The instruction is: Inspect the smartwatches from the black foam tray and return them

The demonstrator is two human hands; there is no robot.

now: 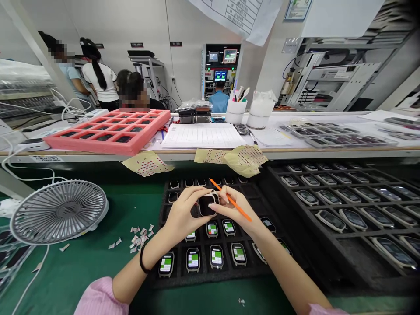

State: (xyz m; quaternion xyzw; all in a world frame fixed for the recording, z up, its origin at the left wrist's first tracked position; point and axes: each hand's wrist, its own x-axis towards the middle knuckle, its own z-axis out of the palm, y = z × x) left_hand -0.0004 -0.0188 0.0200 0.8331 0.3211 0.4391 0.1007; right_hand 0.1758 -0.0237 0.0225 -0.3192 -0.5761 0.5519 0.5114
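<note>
Your left hand [183, 212] clamps the smartwatch [206, 204]; your right hand [233, 208], together with it, pinches an orange pick [242, 211].

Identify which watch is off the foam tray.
The dark-screened smartwatch held between the left hand and right hand; the watches in the front rows sit in tray pockets showing green displays.

Green bench mat [75, 284] carrying black foam tray [156, 283] holding smartwatches [216, 257], second black foam tray [348, 262], desk fan [59, 212], scattered paper scraps [140, 238]; upper white bench [295, 154] supporting pink foam tray [108, 140], ruled paper sheet [203, 136].
</note>
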